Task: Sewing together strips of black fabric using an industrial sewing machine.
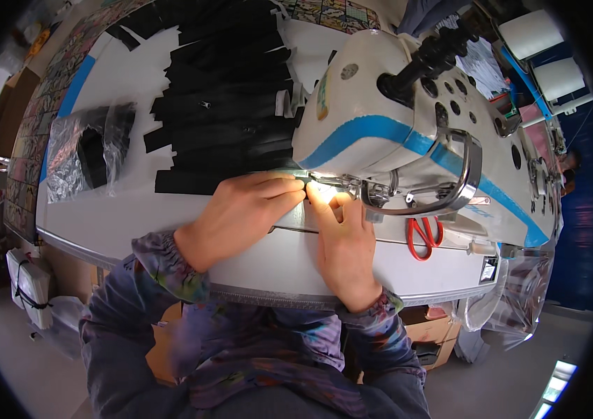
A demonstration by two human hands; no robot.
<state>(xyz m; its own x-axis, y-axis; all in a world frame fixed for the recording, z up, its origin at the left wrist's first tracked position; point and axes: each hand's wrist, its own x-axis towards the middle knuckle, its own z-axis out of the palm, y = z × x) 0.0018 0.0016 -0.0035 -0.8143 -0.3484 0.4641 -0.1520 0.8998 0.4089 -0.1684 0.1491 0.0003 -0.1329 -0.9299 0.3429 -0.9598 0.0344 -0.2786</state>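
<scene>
Both of my hands are at the lit needle area of a white sewing machine [363, 91] with blue tape along it. My left hand [240, 213] is closed, its thumb and fingers pinching the edge of a small black fabric piece [304, 178]. Facing it, my right hand [345, 244] pinches the same piece from the right, just in front of the presser foot. Most of that piece is hidden by my fingers. Beyond my left hand, many black fabric pieces [230, 105] lie overlapped in a long row on the white table [135, 220].
Red-handled scissors [420, 239] lie right of my right hand, under the machine's curved metal bar [467, 174]. A clear plastic bag [66, 157] with something black inside is at the table's left. White thread cones [530, 33] stand far right. A ruler strip [268, 296] runs along the front edge.
</scene>
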